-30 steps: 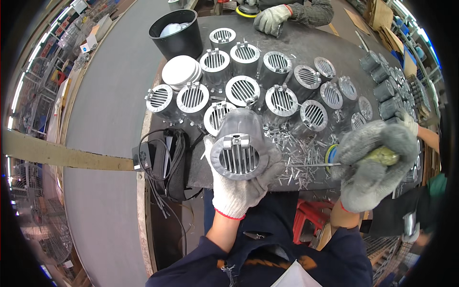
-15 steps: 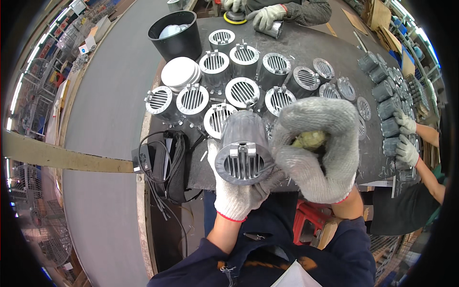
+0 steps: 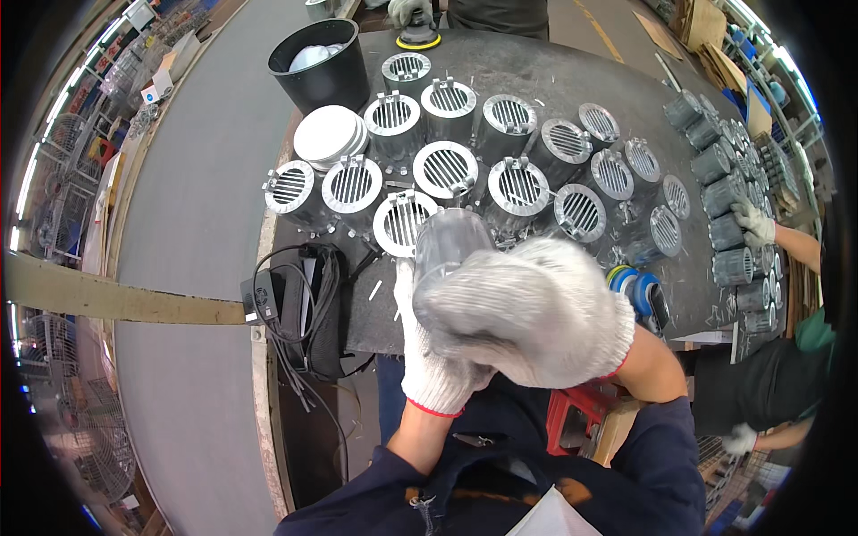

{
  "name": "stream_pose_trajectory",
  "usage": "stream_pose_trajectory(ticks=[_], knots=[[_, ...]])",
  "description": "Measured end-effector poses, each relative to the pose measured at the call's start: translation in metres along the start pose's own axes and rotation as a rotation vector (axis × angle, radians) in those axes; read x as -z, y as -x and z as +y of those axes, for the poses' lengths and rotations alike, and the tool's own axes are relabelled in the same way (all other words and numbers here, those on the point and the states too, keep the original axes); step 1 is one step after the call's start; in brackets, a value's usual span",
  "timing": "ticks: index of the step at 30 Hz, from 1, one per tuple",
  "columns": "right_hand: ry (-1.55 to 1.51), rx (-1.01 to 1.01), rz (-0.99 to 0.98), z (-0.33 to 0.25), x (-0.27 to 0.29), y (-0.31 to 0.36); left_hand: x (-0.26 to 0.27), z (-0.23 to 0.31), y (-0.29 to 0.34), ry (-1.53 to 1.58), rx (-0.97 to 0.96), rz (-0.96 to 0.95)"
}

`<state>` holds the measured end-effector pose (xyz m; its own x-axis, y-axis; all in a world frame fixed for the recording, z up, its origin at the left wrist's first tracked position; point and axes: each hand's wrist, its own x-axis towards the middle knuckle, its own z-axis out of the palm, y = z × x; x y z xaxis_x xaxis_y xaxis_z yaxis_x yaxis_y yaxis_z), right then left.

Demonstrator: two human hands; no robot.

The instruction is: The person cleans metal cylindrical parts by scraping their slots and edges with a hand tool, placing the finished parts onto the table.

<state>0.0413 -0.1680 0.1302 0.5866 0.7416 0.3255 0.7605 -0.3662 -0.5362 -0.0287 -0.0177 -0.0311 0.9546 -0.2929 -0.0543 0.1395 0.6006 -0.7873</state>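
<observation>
Grey cast-metal cylindrical housing (image 3: 447, 246) sits in our hands, lifted above the near edge of the dark round worktable (image 3: 536, 71). Our left hand (image 3: 429, 357), in a white knit glove with a red cuff, is wrapped around its lower side. Our right hand (image 3: 532, 308), gloved the same way, covers the near end of the housing from above; we cannot tell how far its fingers are closed or whether it holds anything else. Just beyond stand rows of round slotted metal grille housings (image 3: 447, 168), a stack of white discs (image 3: 327, 134) and a black bucket (image 3: 323, 67). A black pouch with cables (image 3: 308, 308) lies to the left. Another person's gloved hand (image 3: 755, 223) touches grey cylinders (image 3: 728, 192) at the right.
</observation>
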Motion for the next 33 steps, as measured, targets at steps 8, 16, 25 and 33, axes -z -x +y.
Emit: stream_pose_trajectory(ticks=[8,16,25,33], knots=[[-0.18,-0.173,0.197,-0.005,0.011,0.016,0.006,0.006,0.0,-1.218,-0.148,0.215],[-0.246,-0.073,0.626,0.002,0.019,0.031,-0.035,-0.03,-0.008,-1.058,-0.104,0.371],[-0.072,0.059,0.411,0.007,0.009,0.035,-0.027,-0.03,-0.014,-0.909,-0.108,0.326],[-0.038,0.03,0.154,0.013,-0.011,0.035,-0.023,-0.039,-0.015,-1.861,-0.514,0.226]])
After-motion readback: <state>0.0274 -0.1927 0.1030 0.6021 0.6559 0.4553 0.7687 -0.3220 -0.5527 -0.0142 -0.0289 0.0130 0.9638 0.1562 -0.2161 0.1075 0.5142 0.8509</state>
